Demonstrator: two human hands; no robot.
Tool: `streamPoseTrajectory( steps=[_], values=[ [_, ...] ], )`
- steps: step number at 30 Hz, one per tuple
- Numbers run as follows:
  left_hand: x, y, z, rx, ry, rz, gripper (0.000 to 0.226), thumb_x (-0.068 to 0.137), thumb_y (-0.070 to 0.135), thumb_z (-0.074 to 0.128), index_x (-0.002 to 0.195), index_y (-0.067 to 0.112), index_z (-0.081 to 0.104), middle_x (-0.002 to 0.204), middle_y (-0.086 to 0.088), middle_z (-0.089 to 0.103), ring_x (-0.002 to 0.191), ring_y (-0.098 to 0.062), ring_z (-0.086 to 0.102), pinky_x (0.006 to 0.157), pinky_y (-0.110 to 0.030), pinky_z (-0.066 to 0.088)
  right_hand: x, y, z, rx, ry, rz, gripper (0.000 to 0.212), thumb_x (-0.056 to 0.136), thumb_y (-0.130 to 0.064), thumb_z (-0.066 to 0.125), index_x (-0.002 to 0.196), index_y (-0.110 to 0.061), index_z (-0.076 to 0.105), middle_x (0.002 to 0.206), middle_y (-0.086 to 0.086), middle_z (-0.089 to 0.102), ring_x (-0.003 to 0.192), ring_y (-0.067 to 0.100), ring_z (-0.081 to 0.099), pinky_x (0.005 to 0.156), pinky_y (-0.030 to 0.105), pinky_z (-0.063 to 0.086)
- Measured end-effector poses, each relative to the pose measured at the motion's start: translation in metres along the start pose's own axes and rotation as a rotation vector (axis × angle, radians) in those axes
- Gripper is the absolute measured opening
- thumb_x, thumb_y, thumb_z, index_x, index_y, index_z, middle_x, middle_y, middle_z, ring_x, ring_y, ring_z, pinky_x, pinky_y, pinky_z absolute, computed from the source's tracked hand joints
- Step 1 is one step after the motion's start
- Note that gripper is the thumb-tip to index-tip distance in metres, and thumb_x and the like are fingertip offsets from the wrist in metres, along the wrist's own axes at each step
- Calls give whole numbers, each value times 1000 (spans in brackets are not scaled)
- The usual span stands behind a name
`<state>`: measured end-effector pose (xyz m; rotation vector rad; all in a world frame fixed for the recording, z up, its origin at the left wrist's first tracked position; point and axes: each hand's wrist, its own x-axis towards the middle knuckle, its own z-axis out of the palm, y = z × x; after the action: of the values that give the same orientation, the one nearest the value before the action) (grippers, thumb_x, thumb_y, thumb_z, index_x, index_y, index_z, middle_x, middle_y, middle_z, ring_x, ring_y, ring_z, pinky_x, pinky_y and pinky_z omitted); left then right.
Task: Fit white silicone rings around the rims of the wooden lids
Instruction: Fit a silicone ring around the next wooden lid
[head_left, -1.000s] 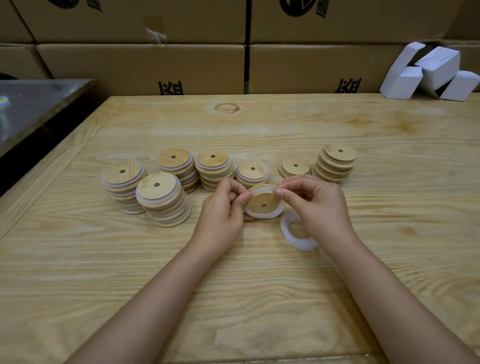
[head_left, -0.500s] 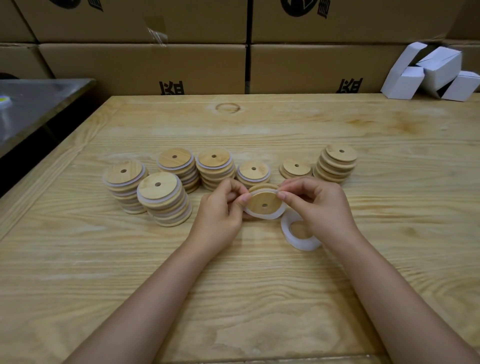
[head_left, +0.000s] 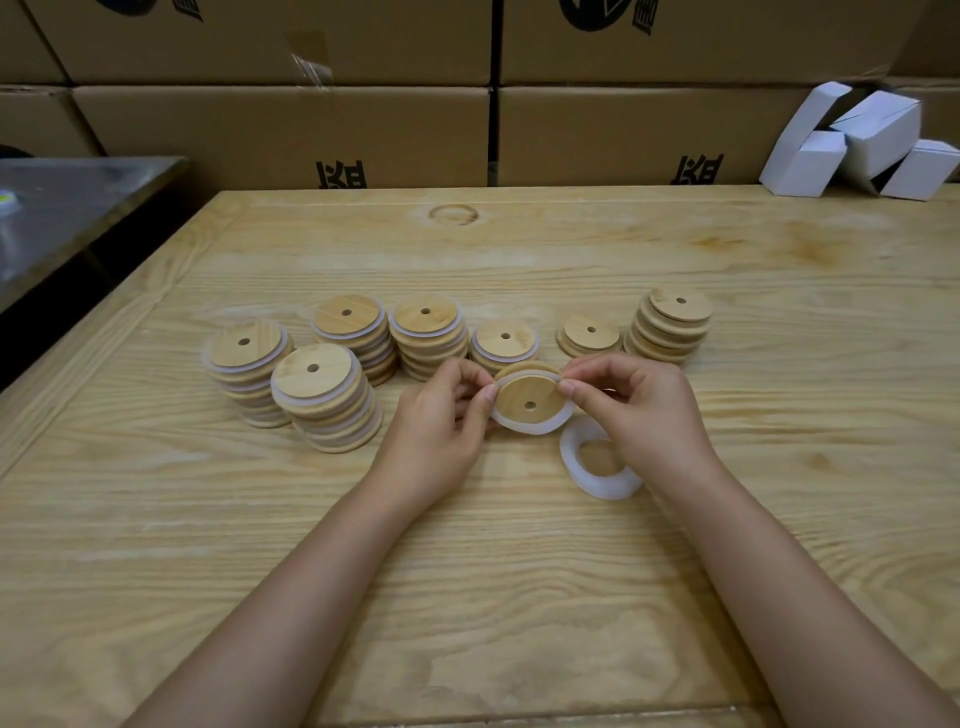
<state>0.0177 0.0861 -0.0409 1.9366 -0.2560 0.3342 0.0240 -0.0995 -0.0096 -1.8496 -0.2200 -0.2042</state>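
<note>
A round wooden lid (head_left: 530, 397) with a small centre hole is held tilted above the table, a white silicone ring (head_left: 524, 427) wrapped round its lower rim. My left hand (head_left: 441, 421) pinches its left edge and my right hand (head_left: 644, 405) pinches its right edge at the ring. A small stack of loose white rings (head_left: 597, 475) lies on the table under my right wrist. Several stacks of lids with white rings (head_left: 322, 395) stand to the left, and stacks of bare wooden lids (head_left: 672, 322) stand to the right.
The wooden table (head_left: 467, 571) stretches wide around the work. Cardboard boxes (head_left: 291, 130) line the back edge, and white cartons (head_left: 862, 140) sit at the back right. A metal table (head_left: 67, 208) stands at the left.
Both hands keep holding the lid in nearly the same place; the fingers have shifted slightly along the rim with the ring.
</note>
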Motion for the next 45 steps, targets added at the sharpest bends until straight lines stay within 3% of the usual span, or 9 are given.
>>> streamPoseTrajectory(
  steps=[10, 15, 17, 19, 22, 29, 33, 37, 45],
  values=[
    [-1, 3, -4, 55, 8, 81, 29, 87, 4, 61, 79, 30, 51, 75, 14, 64, 70, 6, 64, 62, -9, 49, -1, 1, 2, -20, -3, -4, 18, 81, -8, 70, 74, -24, 69, 83, -13, 70, 81, 2, 66, 75, 17, 52],
    [-3, 7, -5, -31, -15, 59, 14, 89, 17, 57, 88, 28, 49, 75, 10, 70, 70, -3, 66, 63, -12, 48, -3, -2, 9, -93, 4, -88, 20, 83, -4, 67, 77, -24, 65, 87, -14, 66, 82, 1, 63, 76, 15, 50],
    [-3, 9, -5, -46, -35, 32, 21, 89, 21, 62, 98, 35, 51, 81, 13, 72, 76, -2, 68, 68, -14, 51, -4, -3, 10, -110, 10, -138, 16, 82, -2, 66, 78, -18, 67, 87, -12, 65, 83, 2, 62, 76, 14, 49],
    [-3, 10, -3, 1, -49, 17, 26, 86, 19, 66, 102, 37, 57, 86, 12, 72, 82, 0, 67, 73, -19, 53, -6, -5, 12, -127, 10, -187, 11, 81, 0, 67, 80, -11, 68, 87, -8, 65, 84, 3, 62, 77, 15, 49],
    [0, 11, -1, -18, -25, -21, 20, 85, 9, 65, 95, 26, 64, 87, 11, 70, 83, -1, 67, 77, -25, 55, -7, -5, 14, -131, 16, -217, 10, 80, 0, 68, 82, -10, 69, 87, -5, 65, 82, 5, 63, 77, 17, 51],
    [2, 14, 0, -258, -7, -141, 20, 87, 0, 60, 91, 20, 62, 84, 5, 69, 76, -4, 67, 69, -26, 58, -8, -3, 17, -61, 58, -88, 17, 80, -10, 71, 76, -25, 64, 82, -9, 69, 76, 3, 66, 74, 17, 52],
    [3, 12, 0, -265, 17, -145, 21, 87, -1, 59, 92, 19, 60, 88, 2, 69, 80, -4, 67, 75, -29, 57, -8, -3, 18, -44, 58, -33, 19, 80, -9, 70, 74, -26, 64, 79, -9, 70, 76, 4, 67, 72, 16, 52],
    [4, 9, -1, -279, 7, -151, 21, 90, -1, 54, 96, 18, 59, 97, -7, 68, 93, -19, 67, 82, -37, 55, -7, -6, 17, 32, 58, 40, 20, 80, -10, 71, 69, -27, 66, 76, -9, 71, 74, 3, 67, 69, 12, 50],
    [5, 11, -1, -516, 0, -230, 20, 92, -3, 47, 93, 14, 57, 87, -2, 68, 81, -5, 68, 69, -22, 56, -6, -12, 15, 63, 10, 30, 23, 79, -6, 72, 68, -26, 68, 79, -10, 73, 77, 4, 68, 72, 15, 52]
  ],
)
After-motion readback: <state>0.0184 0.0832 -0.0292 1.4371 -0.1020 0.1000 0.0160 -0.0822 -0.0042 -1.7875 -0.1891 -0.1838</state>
